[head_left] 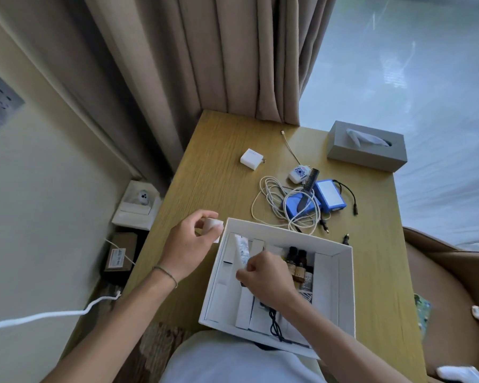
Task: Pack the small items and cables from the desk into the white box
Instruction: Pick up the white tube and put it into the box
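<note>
The white box [346,286] stands open on the wooden desk [221,172], near its front edge. Inside lie a white tube [241,251], small brown bottles [296,261], white packets and a black cable [275,324]. My right hand [263,275] reaches into the box and pinches the lower end of the tube. My left hand [188,244] hovers just left of the box and grips a small white block [213,225]. Behind the box lie a coiled white cable [282,205], two blue battery packs [329,196], a black comb [310,182], a white charger [251,159] and a small white fan gadget [299,174].
A grey tissue box [368,146] sits at the desk's far right corner. Beige curtains hang behind the desk. A brown chair [454,286] stands to the right. Left of the desk, on the floor, are a white carton [138,208], a dark box and a white cord [53,316].
</note>
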{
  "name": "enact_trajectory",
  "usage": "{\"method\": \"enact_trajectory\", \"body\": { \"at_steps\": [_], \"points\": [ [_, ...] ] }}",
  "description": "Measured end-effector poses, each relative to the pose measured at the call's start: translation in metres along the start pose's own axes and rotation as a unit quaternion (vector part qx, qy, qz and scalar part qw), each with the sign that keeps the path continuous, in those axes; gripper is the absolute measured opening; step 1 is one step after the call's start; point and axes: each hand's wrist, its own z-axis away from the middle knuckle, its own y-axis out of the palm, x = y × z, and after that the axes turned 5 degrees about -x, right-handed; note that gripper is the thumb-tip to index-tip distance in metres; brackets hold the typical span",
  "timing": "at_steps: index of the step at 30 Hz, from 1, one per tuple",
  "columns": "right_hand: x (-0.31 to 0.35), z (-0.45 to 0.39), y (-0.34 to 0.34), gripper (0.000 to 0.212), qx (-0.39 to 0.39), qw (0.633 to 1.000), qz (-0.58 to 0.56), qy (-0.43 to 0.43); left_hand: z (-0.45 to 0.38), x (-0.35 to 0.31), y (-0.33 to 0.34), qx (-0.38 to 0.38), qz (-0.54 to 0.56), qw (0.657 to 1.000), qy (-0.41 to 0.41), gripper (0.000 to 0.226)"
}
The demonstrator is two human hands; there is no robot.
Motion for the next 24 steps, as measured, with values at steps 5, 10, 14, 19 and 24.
{"method": "enact_trajectory", "body": {
  "at_steps": [5, 10, 14, 19, 24],
  "points": [
    [-0.007, -0.009, 0.013, 0.031, 0.027, 0.997, 0.026, 0.064, 0.009, 0.013, -0.007, -0.003, -0.006, 1.000, -0.025, 0.020],
    [-0.005, -0.038, 0.022, 0.030, 0.025, 0.992, 0.104, 0.071, 0.014, 0.019, -0.010, 0.002, -0.008, 1.000, -0.030, 0.019],
    [-0.001, -0.045, 0.042, 0.019, 0.026, 0.988, 0.140, 0.065, 0.019, 0.019, -0.010, 0.003, -0.015, 0.999, -0.028, 0.019],
    [-0.004, -0.050, 0.052, 0.018, 0.017, 0.986, 0.157, 0.059, 0.027, 0.017, -0.010, 0.017, -0.024, 0.999, -0.032, 0.021],
    [-0.007, -0.060, 0.046, 0.018, 0.038, 0.985, 0.147, 0.077, 0.031, 0.013, -0.005, 0.041, -0.016, 0.999, -0.030, 0.023]
  ]
}}
